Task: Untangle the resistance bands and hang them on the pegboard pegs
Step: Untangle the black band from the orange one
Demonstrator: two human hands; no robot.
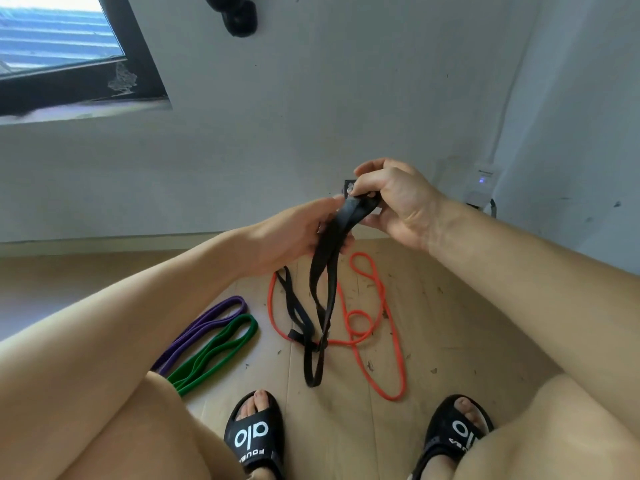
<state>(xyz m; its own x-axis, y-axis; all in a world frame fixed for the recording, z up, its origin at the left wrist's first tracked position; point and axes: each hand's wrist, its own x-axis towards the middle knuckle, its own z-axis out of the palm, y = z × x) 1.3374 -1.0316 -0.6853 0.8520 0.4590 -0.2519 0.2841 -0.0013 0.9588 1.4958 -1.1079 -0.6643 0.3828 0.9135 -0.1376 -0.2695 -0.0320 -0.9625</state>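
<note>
Gripping the top of the black band (327,271) with both hands, the person lifts it off the floor (450,323) so the loops hang free and the twists show. The right hand (398,199) curls its fingers (360,183) around the upper fold, pinching it tight. The left hand (301,230) steadies the strands just below that fold, fingers loosely wrapped around them. Beneath the black band, the red band (391,341) sprawls on the floor, crossed by the black band's lower loops. Left of the black band, the purple band (207,323) and green band (221,348) lie side by side, apparently already sorted. No pegboard is in view, so hanging looks some way off.
</note>
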